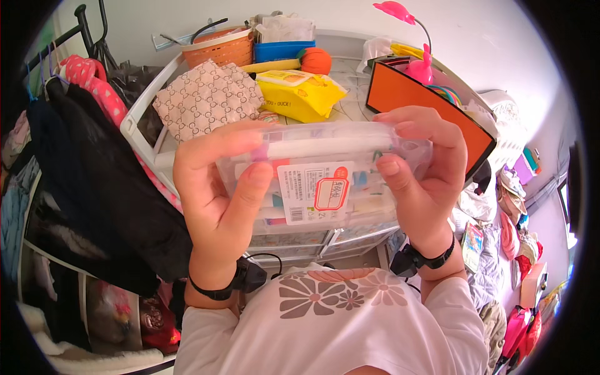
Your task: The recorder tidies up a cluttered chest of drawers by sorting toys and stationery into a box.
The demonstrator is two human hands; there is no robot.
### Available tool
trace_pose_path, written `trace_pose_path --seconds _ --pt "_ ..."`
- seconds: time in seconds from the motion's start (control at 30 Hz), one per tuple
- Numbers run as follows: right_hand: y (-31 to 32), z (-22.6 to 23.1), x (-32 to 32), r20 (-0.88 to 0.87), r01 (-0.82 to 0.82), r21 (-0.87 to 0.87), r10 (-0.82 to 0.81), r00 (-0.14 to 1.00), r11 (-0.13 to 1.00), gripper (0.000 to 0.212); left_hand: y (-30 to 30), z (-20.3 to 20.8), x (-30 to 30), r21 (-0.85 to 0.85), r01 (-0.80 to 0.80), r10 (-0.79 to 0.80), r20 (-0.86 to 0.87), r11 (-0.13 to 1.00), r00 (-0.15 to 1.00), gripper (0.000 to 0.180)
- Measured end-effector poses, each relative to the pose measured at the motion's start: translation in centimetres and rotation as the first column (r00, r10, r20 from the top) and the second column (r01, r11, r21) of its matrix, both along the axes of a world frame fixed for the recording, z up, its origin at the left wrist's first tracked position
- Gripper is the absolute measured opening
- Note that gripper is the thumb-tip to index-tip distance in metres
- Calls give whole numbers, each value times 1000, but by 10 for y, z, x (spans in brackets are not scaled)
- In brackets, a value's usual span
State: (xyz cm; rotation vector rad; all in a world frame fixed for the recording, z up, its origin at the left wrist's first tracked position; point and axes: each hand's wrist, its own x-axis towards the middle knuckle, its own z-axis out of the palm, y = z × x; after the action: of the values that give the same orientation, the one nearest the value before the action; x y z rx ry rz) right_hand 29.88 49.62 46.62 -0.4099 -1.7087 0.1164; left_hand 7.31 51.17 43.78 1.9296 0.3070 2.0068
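A clear plastic box (369,215) is held up in front of my chest, with a white label (300,203) facing me. Through its walls show several coloured, slender items that I cannot make out exactly. My left hand (215,181) grips the box's left end, thumb on the labelled face and fingers over the upper edge. At the opposite end my right hand (431,178) holds it the same way. Each wrist wears a black strap with a small dark device. Behind the box, a yellow wipes pack (300,97) and a patterned pouch (209,100) lie on the white-framed table.
An orange basket (219,49), a blue container (284,51) and an orange-red round object (315,61) stand at the back. Back right are an orange panel (419,103) with a dark frame and a pink lamp (397,11). Dark clothes (94,181) hang at left; piled clothes line the right.
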Motion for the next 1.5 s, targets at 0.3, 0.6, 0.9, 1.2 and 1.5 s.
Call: trace_pose_path --seconds 0.3,0.6,0.9,1.2,1.5 --pt "0 -3 -6 -25 -20 -15 19 1000 1000 32 -2 -1 -5 -24 18 -18 13 1000 1000 26" --pt "-7 16 -1 111 67 54 -73 991 996 35 -9 5 -6 -78 62 -59 48 995 997 33" --pt "-27 23 35 -90 311 112 -302 949 944 57 45 123 -49 211 -445 450 28 870 893 35" --pt "-73 20 91 143 323 447 -423 895 834 46 190 174 -45 473 -730 841 -474 493 261 28" --pt "-91 -15 193 -91 730 198 -730 678 654 26 269 138 -56 334 -563 449 -890 756 74 41"
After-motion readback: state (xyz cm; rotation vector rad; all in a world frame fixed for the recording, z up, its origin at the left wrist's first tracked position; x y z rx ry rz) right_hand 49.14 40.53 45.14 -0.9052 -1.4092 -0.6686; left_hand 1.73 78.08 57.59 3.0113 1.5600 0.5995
